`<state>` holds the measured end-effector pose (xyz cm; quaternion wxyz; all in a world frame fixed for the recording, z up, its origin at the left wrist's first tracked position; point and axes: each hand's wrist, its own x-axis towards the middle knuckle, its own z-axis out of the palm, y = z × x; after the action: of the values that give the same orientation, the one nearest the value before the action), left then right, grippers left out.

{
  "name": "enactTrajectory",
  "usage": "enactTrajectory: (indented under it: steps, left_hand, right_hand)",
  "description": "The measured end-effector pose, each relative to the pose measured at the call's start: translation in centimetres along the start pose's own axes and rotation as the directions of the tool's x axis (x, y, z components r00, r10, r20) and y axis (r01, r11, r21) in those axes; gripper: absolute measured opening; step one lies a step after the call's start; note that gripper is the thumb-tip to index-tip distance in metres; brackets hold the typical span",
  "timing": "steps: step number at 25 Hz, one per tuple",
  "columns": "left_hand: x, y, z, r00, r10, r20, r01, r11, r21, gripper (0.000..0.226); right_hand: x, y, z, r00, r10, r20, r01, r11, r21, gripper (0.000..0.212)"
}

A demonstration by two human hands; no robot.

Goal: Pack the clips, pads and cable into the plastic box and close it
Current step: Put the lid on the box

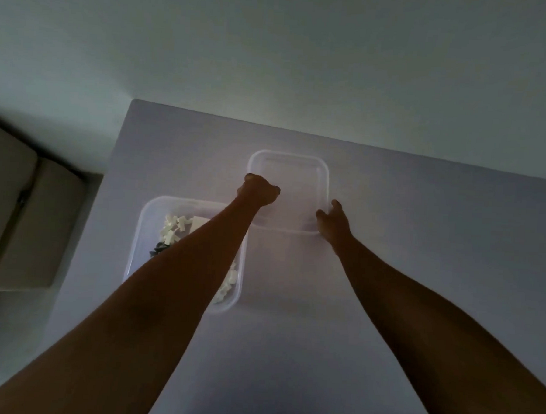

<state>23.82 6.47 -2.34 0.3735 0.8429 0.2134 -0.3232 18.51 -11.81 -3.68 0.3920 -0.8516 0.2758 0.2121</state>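
Fingers of both hands, left [259, 189] and right [333, 221], curl onto the clear lid [288, 188], seemingly gripping its edges in dim light. Clips [173, 228] already sit inside the plastic box [144, 231] on the tabletop [421, 246]; next, carry the lid over and press it shut.

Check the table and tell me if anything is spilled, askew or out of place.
Nothing stands out. The plastic box sits flat with white clips and something dark inside, nothing spilled on the table. The lid lies beside it, held by the left hand and right hand. Dim light hides detail.
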Motion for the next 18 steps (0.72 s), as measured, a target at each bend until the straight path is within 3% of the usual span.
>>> enactTrajectory:
  steps: [3, 6, 9, 13, 16, 18]
  left_hand:
    - [0.5, 1.1, 0.2, 0.998, -0.056, 0.010, 0.056, 0.995, -0.077, 0.081]
    - [1.0, 0.9, 0.4, 0.992, -0.085, -0.099, 0.075, 0.992, -0.101, 0.074]
    - [-0.9, 1.9, -0.7, 0.965, 0.037, -0.260, -0.051, 0.998, -0.046, 0.062]
    - [-5.2, 1.8, -4.4, 0.856, 0.155, -0.493, -0.236, 0.966, -0.106, 0.054]
    - [-7.6, -2.7, -7.2, 0.796, 0.177, -0.580, -0.291, 0.950, -0.110, 0.053]
    - [-8.7, -6.7, -8.1, 0.803, 0.179, -0.569, -0.290, 0.951, -0.111, 0.049]
  right_hand:
    - [-0.2, 0.0, 0.1, 1.000, -0.028, -0.003, 0.028, 1.000, -0.013, 0.056]
    - [-0.7, 0.4, -0.5, 0.994, -0.042, -0.105, 0.046, 0.998, 0.034, 0.051]
    - [-1.7, -0.4, -2.1, 0.963, -0.132, -0.235, 0.156, 0.984, 0.084, 0.047]
    - [-4.8, -3.3, -4.0, 0.907, -0.235, -0.351, 0.333, 0.908, 0.254, 0.052]
    - [-8.0, -5.1, -3.3, 0.950, -0.195, -0.244, 0.275, 0.893, 0.356, 0.059]
    - [-10.5, -5.6, -1.4, 0.976, -0.165, -0.144, 0.209, 0.898, 0.387, 0.056]
